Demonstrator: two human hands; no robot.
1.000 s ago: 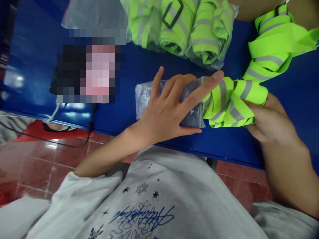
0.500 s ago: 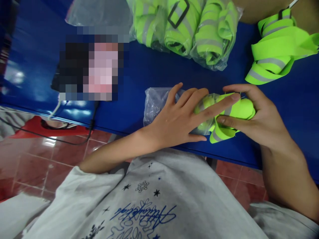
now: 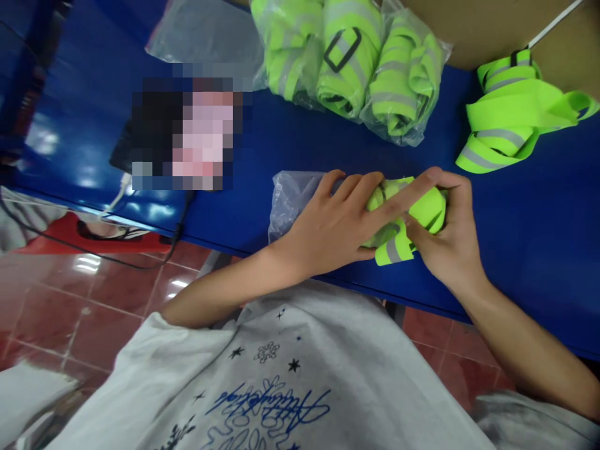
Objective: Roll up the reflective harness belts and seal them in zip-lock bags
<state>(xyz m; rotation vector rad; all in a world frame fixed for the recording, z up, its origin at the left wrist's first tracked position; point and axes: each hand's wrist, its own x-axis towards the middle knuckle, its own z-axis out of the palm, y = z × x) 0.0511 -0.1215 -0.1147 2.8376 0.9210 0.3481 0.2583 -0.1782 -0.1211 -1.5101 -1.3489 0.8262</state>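
A rolled yellow-green reflective strap (image 3: 430, 209) lies partly inside a clear plastic bag (image 3: 295, 200) near the table's front edge. My left hand (image 3: 328, 228) is over the bag, its fingers wrapped round the bagged part and its index finger stretched across the roll. My right hand (image 3: 450, 231) grips the roll's right end between thumb and fingers. A loose end of the strap hangs below the roll, between the hands. The fingertips of the two hands meet at the top of the roll.
Three bagged strap rolls (image 3: 349, 56) line the back of the blue table (image 3: 262, 137). To the right, a loose green strap (image 3: 506, 112) lies by a cardboard box (image 3: 469, 25). A flat plastic bag (image 3: 210, 37) and a blurred-out device (image 3: 187, 137) with cables are at the left.
My right hand has moved left, pushing the roll further into the bag, and its fingers are now bent closer round it. The view has shifted slightly.
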